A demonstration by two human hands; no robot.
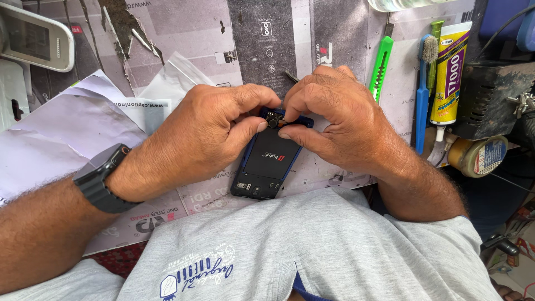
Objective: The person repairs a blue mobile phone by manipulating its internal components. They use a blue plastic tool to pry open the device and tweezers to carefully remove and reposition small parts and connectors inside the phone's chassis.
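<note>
Nearest, at bottom of frame, a grey shirt (312, 245) filled the foreground, w/ both forearms coming in from the lower corners. Left wrist wore a dark watch (103, 177), at lower left.

Just above the shirt, centre frame, lay a phone (268, 163) w/ its back cover off: blue frame, black battery showing, bottom end toward the person, tilted slightly. It sat on a worn printed mat (356, 39) covering the bench.

Left hand (209, 139) clamped the phone's upper left edge, thumb pressed on the body near the camera corner, fingers curled over the top. Right hand (340, 120) was pinched narrow, thumb & forefinger tips closed on a small dark part (273, 120) at the phone's top end. Both hands met at that spot, tips nearly touching. Whether the part was free of the phone, can't tell.

Left of the hands, mid-left of frame, loose white papers (67, 139) & a clear plastic bag (170, 83) lay on the mat.

Right of the hands: a green cutter (380, 67), then a blue toothbrush (423, 95), then a yellow glue tube (450, 72), all lying roughly upright in the frame. A small jar (479, 156) lay on its side at mid-right.

Farthest, upper left corner, a white handset (33, 36).
</note>
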